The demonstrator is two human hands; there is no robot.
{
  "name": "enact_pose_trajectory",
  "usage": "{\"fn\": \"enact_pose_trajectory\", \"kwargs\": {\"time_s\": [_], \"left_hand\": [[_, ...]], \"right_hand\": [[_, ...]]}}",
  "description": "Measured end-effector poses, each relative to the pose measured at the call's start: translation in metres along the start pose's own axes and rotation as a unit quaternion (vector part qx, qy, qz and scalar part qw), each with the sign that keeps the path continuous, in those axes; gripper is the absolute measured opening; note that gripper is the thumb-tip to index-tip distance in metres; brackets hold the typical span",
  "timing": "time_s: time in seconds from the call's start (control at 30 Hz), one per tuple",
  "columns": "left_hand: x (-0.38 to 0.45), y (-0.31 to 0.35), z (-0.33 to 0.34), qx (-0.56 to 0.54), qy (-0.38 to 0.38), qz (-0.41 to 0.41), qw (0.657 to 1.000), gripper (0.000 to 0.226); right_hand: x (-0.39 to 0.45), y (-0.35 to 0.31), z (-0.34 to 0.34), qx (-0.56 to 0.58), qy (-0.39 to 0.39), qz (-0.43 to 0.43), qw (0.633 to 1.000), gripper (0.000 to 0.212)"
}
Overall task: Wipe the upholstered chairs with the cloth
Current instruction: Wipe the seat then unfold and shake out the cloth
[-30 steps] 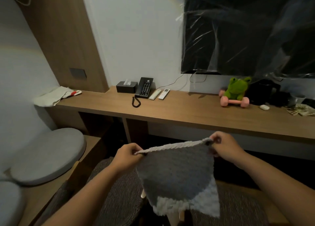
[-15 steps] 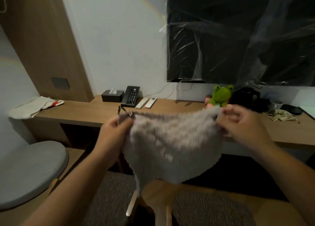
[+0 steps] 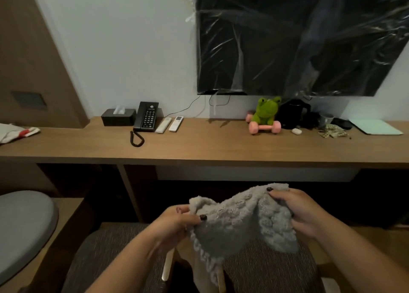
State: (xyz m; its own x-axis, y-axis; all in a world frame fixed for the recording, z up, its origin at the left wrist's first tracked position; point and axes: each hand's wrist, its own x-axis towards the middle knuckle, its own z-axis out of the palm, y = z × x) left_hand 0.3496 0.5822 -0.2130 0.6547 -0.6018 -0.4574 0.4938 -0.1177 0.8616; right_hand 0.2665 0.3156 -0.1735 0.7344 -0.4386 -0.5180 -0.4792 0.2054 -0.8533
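Ahead, desk (image 3: pixel 210 146) holds phone (image 3: pixel 147 117), frog (image 3: pixel 265 111).

A single wide-angle head camera looks forward and down from the person's own height, close over both forearms at the bottom edge, facing the counter (image 3: pixel 199 146) and the wall behind it.

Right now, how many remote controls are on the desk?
2, lying side by side just right of the black telephone: one remote next to the phone, the other remote to its right. Clutter near the kettle could hide more.
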Motion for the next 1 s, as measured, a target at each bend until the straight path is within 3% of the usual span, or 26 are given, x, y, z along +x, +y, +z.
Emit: {"fn": "enact_pose_trajectory", "kwargs": {"time_s": [0.2, 0.33, 0.43, 0.5, 0.67, 0.83, 0.9, 1.0], "left_hand": [[-0.002, 0.041, -0.046, 0.145, 0.072, 0.059, 0.985, 0.041], [0.006, 0.064, -0.077, 0.011, 0.113, 0.092, 0.989, 0.077], [0.005, 0.085, -0.096, -0.02, 0.1, 0.137, 0.985, 0.054], [0.001, 0.103, -0.108, 0.044, 0.095, 0.161, 0.981, 0.045], [-0.006, 0.159, -0.141, 0.274, 0.107, 0.191, 0.937, 0.07], [-0.011, 0.203, -0.168, 0.375, 0.162, 0.223, 0.885, 0.018], [-0.01, 0.215, -0.172, 0.384, 0.182, 0.238, 0.874, 0.012], [-0.003, 0.225, -0.174, 0.372, 0.204, 0.263, 0.866, 0.004]], "right_hand": [[-0.004, -0.026, 0.034, -0.077, 0.103, -0.091, 0.988, 0.013], [0.0, -0.039, 0.059, -0.068, 0.192, -0.137, 0.969, 0.025], [0.003, -0.053, 0.074, -0.062, 0.174, -0.193, 0.964, 0.031], [0.003, -0.065, 0.08, -0.099, 0.131, -0.225, 0.96, 0.025], [-0.007, -0.108, 0.099, -0.277, 0.122, -0.292, 0.907, 0.026], [-0.006, -0.149, 0.12, -0.259, 0.108, -0.27, 0.921, 0.016], [-0.005, -0.162, 0.125, -0.25, 0.118, -0.281, 0.919, 0.008], [0.004, -0.173, 0.132, -0.245, 0.131, -0.312, 0.908, 0.013]]}}
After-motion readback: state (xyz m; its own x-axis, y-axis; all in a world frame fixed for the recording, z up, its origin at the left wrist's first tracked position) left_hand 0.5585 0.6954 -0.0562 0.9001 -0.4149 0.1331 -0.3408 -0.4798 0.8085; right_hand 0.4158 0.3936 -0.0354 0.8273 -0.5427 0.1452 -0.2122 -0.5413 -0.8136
